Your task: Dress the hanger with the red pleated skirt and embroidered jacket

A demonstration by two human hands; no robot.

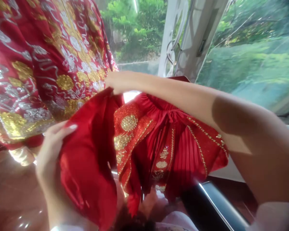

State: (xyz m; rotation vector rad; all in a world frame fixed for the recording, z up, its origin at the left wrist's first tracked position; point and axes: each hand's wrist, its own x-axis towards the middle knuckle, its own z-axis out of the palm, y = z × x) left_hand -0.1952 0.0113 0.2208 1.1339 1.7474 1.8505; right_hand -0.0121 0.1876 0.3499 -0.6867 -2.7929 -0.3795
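I hold up a red garment point(159, 141) with gold embroidery and pleats, in front of a window. My left hand point(51, 150) grips the plain red lining point(86, 160) at its left side, fingers wrapped round the cloth. My right arm reaches across from the right, and my right hand point(117, 81) pinches the top edge of the garment. A larger red cloth point(38, 64) with gold and silver embroidery hangs at the upper left, touching the garment.
A window point(243, 57) with a white frame point(197, 29) and a metal handle point(170, 53) fills the back, with green trees outside. A dark sill edge point(214, 205) runs at the lower right. Pale pink clothing point(173, 221) shows at the bottom.
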